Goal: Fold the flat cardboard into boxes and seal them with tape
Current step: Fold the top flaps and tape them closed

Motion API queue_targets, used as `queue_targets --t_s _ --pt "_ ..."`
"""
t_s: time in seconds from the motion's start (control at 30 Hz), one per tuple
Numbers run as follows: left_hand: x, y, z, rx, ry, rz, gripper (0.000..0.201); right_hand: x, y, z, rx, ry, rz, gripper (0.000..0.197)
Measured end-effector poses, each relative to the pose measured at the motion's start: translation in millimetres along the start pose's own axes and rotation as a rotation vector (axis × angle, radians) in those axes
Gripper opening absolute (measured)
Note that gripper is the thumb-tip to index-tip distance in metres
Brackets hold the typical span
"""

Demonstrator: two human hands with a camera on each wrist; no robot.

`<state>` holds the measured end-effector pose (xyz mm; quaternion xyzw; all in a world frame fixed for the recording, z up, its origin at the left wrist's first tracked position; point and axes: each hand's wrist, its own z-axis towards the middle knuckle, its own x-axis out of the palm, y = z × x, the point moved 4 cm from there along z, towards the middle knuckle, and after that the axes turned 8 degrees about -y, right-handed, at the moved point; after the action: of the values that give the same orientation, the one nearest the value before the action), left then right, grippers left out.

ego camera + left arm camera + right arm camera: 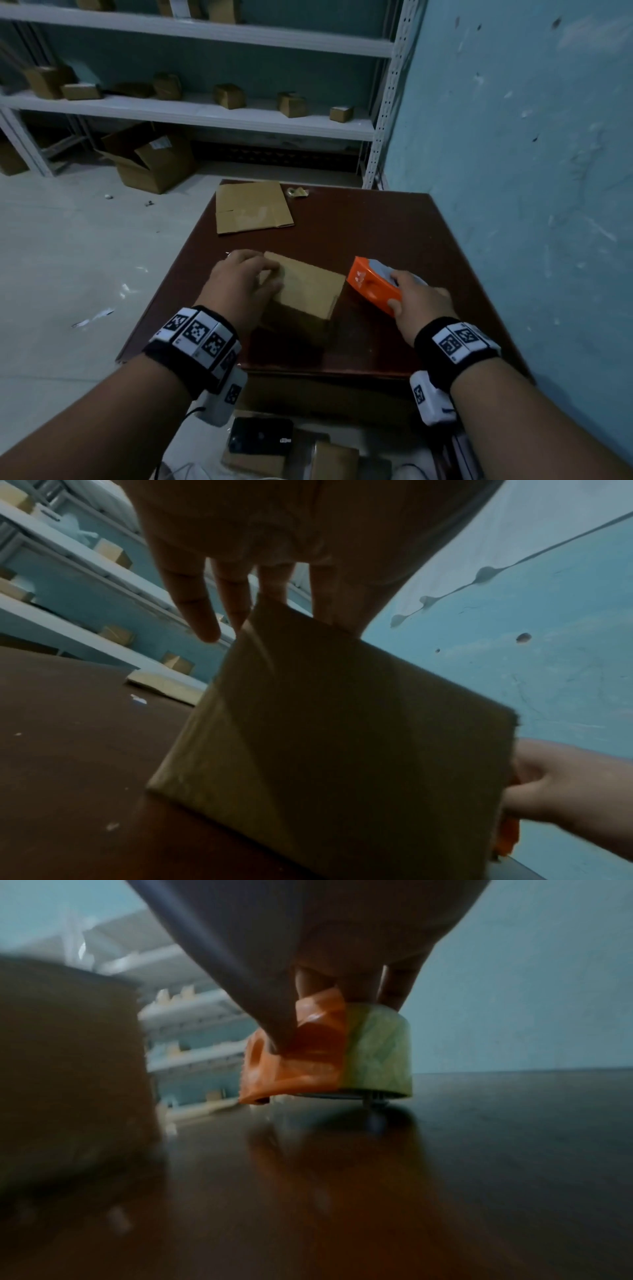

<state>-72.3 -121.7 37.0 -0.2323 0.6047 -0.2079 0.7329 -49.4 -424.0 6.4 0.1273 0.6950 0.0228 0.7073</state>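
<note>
A folded brown cardboard box [303, 291] [342, 737] stands in the middle of the dark brown table [376, 222]. My left hand [270, 277] [274, 610] rests on its top far-left corner, fingers fairly straight, thumb on the top face. To the box's right lies an orange tape dispenser [373, 286] [308, 1066] with a pale tape roll [380, 1053]. My right hand [397, 291] [329, 1020] grips it, thumb on the orange side, fingers over the roll. A flat cardboard blank [251, 207] lies at the table's far left.
A crumpled tape scrap [297, 192] sits by the blank. The blue wall [513, 171] runs close along the table's right. White shelves [205, 116] with small boxes stand behind, an open carton [150, 161] on the floor. A dark phone [260, 437] lies on cardboard below the near edge.
</note>
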Motion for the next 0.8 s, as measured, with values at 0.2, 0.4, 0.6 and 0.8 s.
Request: queue_targets --t_s 0.2,0.4,0.6,0.8 --pt "-1 -6 1 0.064 -0.024 -0.103 0.03 -48 9 -11 -0.268 -0.321 0.355 0.058" --pt "-28 -28 -10 0.089 -0.185 -0.433 0.035 -63 30 -40 -0.51 -0.305 0.364 0.057" --pt "-25 -24 -10 0.07 0.015 -0.542 0.036 -60 44 -56 -0.6 -0.218 0.328 0.06" --pt "-27 -27 -14 0.039 -0.037 -0.533 0.007 -59 48 -62 -0.648 -0.195 0.439 0.054"
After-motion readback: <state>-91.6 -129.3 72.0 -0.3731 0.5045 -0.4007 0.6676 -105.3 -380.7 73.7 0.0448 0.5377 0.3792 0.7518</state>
